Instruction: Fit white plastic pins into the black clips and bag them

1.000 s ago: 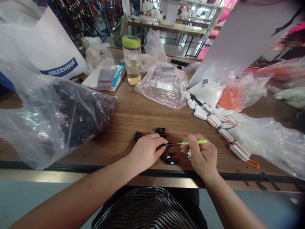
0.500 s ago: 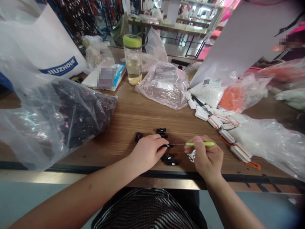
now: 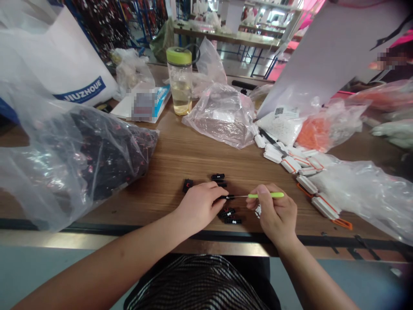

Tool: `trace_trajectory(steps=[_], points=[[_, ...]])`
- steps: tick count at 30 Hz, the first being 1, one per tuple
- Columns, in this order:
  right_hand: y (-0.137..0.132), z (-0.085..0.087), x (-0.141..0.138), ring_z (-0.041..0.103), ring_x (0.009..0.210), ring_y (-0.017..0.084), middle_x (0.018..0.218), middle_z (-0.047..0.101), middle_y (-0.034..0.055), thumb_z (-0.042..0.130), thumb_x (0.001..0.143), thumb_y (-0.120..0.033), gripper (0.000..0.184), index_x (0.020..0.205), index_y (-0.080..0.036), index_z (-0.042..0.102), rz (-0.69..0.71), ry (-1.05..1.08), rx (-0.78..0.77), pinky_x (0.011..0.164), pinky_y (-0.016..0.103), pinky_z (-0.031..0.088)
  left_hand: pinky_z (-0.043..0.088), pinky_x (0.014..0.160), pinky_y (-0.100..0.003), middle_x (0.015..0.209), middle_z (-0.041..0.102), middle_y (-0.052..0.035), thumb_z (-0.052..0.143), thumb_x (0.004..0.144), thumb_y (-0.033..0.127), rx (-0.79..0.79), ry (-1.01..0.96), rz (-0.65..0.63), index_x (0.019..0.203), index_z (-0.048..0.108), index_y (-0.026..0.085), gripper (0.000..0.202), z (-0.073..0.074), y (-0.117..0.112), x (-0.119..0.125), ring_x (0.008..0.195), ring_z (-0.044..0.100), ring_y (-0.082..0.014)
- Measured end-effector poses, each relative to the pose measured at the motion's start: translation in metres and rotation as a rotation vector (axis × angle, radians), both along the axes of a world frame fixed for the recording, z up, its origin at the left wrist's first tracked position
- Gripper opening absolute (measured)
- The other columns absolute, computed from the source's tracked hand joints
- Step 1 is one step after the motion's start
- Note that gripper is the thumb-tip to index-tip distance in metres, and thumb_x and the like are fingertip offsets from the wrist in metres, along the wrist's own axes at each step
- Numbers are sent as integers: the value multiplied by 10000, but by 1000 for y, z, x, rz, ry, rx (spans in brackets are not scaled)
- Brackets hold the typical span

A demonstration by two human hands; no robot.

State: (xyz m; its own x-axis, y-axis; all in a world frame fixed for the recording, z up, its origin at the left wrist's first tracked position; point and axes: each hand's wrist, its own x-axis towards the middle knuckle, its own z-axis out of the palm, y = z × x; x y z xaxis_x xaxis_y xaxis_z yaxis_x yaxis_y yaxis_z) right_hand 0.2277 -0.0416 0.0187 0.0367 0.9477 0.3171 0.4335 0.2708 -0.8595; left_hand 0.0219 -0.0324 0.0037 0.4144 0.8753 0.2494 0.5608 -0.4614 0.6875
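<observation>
My left hand (image 3: 200, 205) pinches a small black plastic connector (image 3: 226, 197) at its fingertips above the wooden table (image 3: 161, 163). My right hand (image 3: 274, 213) holds a green-handled needle tool (image 3: 266, 195), and its thin metal tip reaches the connector. Several similar black pieces lie near the hands, including one (image 3: 187, 185) left of my left hand and others (image 3: 218, 176) (image 3: 227, 213) beyond and below its fingers. Small white pieces (image 3: 257, 211) are partly hidden under my right hand.
To the left lies a clear bag of dark items (image 3: 87, 159). A water bottle (image 3: 180, 82) and a clear bag (image 3: 221, 116) stand beyond. White parts with orange trim (image 3: 290, 164) run along the right. A co-worker's blurred hand (image 3: 376, 65) shows far right.
My right hand and the green tool have shifted slightly right and back again. My left hand stays in place, and the tool's tip stays at the connector.
</observation>
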Motion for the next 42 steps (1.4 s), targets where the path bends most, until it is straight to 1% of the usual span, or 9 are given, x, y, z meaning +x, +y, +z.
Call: trace_trajectory(steps=[5, 16, 19, 22, 25, 28, 32, 36, 42], points=[[0, 0, -1, 634, 508, 113, 635, 669, 4, 512, 981, -337, 318, 751, -181, 664, 4, -43, 1, 506, 220, 515, 549, 769, -355, 965, 707, -52, 624, 889, 153, -5, 5, -4, 1022, 726, 181, 170, 1, 0, 0, 814, 663, -187], [1, 11, -2, 652, 556, 111, 660, 675, -16, 499, 987, -302, 285, 765, -196, 643, 107, -342, 70, 592, 239, 484, 552, 774, -356, 969, 705, -46, 623, 897, 158, 11, -2, 6, 1030, 719, 186, 166, 0, -1, 2, 824, 665, -189], [1, 8, -3, 651, 542, 113, 657, 678, -8, 497, 987, -312, 294, 776, -191, 662, 97, -262, 77, 572, 237, 497, 558, 803, -363, 1007, 707, -44, 620, 899, 146, 11, 19, 18, 1034, 714, 188, 170, 1, 2, 1, 869, 674, -198], [1, 5, 0, 633, 513, 117, 636, 665, 7, 500, 986, -336, 334, 751, -180, 678, -10, -81, 96, 520, 237, 500, 557, 859, -398, 1063, 710, -53, 579, 932, 154, 34, 103, 49, 1081, 702, 192, 197, 2, 6, -5, 942, 679, -219], [-1, 5, 8, 598, 469, 111, 619, 648, 9, 521, 978, -360, 340, 741, -174, 677, -110, 78, 99, 465, 235, 485, 568, 832, -397, 1114, 699, -61, 563, 951, 195, 73, 150, 108, 1152, 676, 198, 230, 7, 3, -14, 929, 679, -216], [-5, 9, 16, 585, 473, 109, 595, 632, 10, 537, 971, -365, 356, 700, -175, 667, -90, 90, 65, 470, 238, 488, 577, 762, -339, 1137, 680, -57, 622, 928, 260, 67, 72, 110, 1125, 681, 195, 216, 16, -9, -17, 857, 672, -180], [-6, 8, 20, 577, 491, 117, 579, 627, 21, 544, 964, -370, 371, 672, -177, 667, -67, 88, 35, 473, 247, 489, 576, 733, -301, 1050, 697, -31, 683, 890, 264, -111, 1, -34, 1090, 703, 212, 208, 25, -22, -13, 753, 662, -139], [-4, 1, 19, 570, 478, 115, 566, 617, 18, 542, 962, -369, 385, 655, -171, 665, -80, 121, 35, 461, 244, 479, 571, 824, -344, 1019, 711, -37, 639, 914, 207, -146, -26, -61, 1066, 714, 218, 170, 20, -20, -7, 897, 679, -183], [-3, -4, 19, 570, 468, 104, 594, 631, 7, 554, 959, -344, 344, 688, -166, 669, -66, 156, 36, 455, 225, 470, 558, 870, -375, 1030, 713, -49, 534, 973, 196, -85, -40, -63, 1083, 708, 203, 206, 13, -17, -6, 924, 674, -184]])
